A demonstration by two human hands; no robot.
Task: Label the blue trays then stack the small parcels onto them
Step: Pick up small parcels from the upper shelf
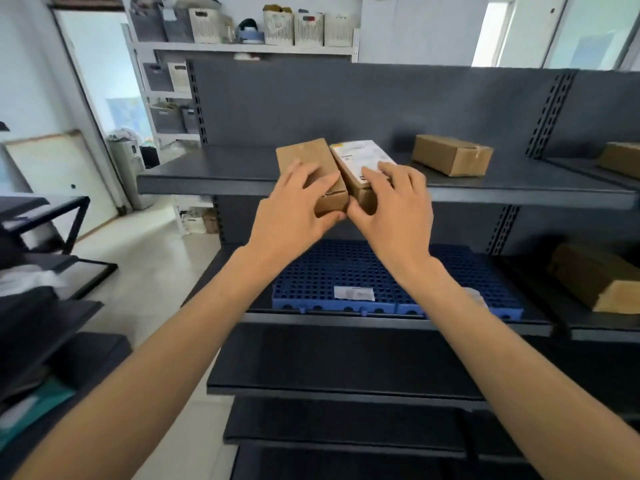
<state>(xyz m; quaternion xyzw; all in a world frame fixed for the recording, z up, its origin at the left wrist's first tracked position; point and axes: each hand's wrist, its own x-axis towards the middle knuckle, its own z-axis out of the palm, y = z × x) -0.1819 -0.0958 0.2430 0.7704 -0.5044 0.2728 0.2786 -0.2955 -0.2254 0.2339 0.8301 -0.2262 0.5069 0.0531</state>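
Observation:
Two small cardboard parcels sit side by side at the front edge of the top grey shelf (214, 178). My left hand (298, 209) grips the plain brown parcel (304, 155), thumb under its front end. My right hand (394, 209) grips the parcel with a white label (360, 155), fingers over its top. One shelf lower lie two blue perforated trays: the left tray (322, 271) carries a white label (354, 293) near its front edge, the right tray (474, 271) has a pale label mostly hidden behind my right forearm.
A third small parcel (452, 154) rests further right on the top shelf. Larger cardboard boxes (595, 275) sit on the neighbouring shelf unit at right. Empty dark shelves (339, 362) lie below the trays. A black table (45, 209) stands left, white storage shelving (242, 46) behind.

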